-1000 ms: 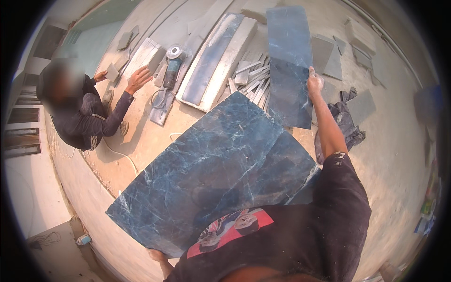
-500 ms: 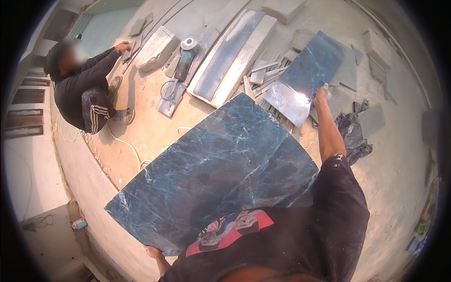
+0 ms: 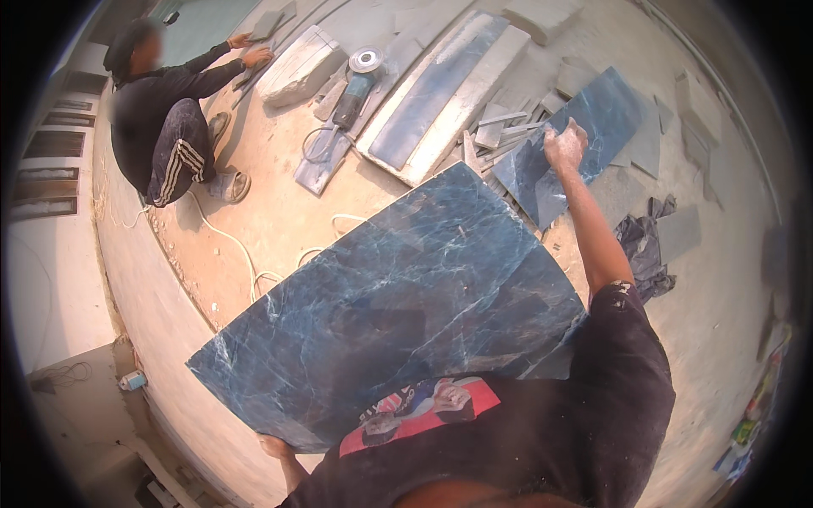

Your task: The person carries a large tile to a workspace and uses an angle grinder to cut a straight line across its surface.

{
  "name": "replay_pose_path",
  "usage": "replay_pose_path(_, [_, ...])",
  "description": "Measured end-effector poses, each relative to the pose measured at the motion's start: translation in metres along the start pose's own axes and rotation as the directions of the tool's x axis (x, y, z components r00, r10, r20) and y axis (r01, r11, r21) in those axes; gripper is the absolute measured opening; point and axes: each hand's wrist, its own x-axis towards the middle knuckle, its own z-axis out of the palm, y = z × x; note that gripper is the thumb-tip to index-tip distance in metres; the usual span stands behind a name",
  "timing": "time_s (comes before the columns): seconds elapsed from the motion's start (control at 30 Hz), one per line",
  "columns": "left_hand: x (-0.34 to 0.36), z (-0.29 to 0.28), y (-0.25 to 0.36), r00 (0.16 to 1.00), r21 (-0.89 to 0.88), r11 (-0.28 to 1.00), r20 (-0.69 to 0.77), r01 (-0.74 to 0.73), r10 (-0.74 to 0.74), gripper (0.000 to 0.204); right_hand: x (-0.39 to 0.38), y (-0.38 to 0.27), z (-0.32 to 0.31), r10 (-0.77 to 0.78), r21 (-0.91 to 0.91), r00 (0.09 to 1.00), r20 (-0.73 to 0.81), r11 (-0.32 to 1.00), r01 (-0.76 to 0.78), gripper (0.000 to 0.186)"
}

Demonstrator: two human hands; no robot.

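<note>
At lower left, the left hand (image 3: pixel 275 446) clasps a large dark-blue, white-veined rectangular stone slab (image 3: pixel 381 313) across the frame's centre. At upper right, the right hand (image 3: pixel 566 146), fingers curled, overlaps a narrower blue veined slab (image 3: pixel 608 114); whether it grips, I cannot tell.

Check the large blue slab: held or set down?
The large blue slab is held: the left hand grips its lower edge; any other support is hidden.

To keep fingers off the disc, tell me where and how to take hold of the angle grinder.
Best take the angle grinder around its long, slim body, probably from the near side, palm over the top: it lies pointing away from you, with the disc at its far end.
</note>
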Motion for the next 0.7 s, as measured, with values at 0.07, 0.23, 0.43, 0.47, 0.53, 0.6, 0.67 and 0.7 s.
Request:
replay_pose_path(0.07, [-0.018, -0.014, 0.003, 0.994, -0.157, 0.982, -0.013, 0.102, -0.106, 0.06, -0.019, -0.077, 0.026, -0.364, -0.024, 0.89, 0.274, 0.923, 0.384, 0.074])
replay_pose_path(0.23, [-0.016, -0.019, 0.026, 0.985, -0.37, 0.92, -0.059, 0.127, -0.16, 0.065, -0.066, -0.199, 0.064, -0.663, 0.073, 0.354, 0.66, 0.525, 0.848, 0.074])
replay_pose_path(0.43, [-0.03, 0.004, 0.013, 0.97, -0.363, 0.91, -0.057, 0.201, -0.236, 0.068, -0.084, -0.249, 0.126, -0.632, 0.138, 0.098, 0.769, 0.314, 0.939, 0.078])
replay_pose_path(0.47, [-0.029, 0.005, 0.011, 0.967, -0.363, 0.907, -0.049, 0.216, -0.25, 0.068, -0.081, -0.248, 0.131, -0.593, 0.14, 0.102, 0.799, 0.348, 0.927, 0.079])
replay_pose_path(0.53, [-0.026, 0.011, 0.011, 0.963, -0.373, 0.898, -0.037, 0.233, -0.266, 0.068, -0.072, -0.244, 0.136, -0.627, 0.087, 0.131, 0.768, 0.306, 0.948, 0.078])
replay_pose_path(0.6, [-0.027, 0.009, 0.004, 0.956, -0.366, 0.895, -0.043, 0.254, -0.289, 0.068, -0.085, -0.248, 0.133, -0.595, 0.065, 0.16, 0.788, 0.339, 0.939, 0.077])
replay_pose_path(0.67, [-0.024, 0.01, 0.003, 0.953, -0.371, 0.89, -0.04, 0.266, -0.301, 0.068, -0.081, -0.248, 0.135, -0.597, 0.026, 0.23, 0.769, 0.387, 0.922, 0.074])
replay_pose_path(0.7, [-0.024, 0.012, 0.003, 0.951, -0.369, 0.889, -0.038, 0.272, -0.307, 0.068, -0.075, -0.247, 0.132, -0.597, -0.001, 0.268, 0.756, 0.409, 0.912, 0.073])
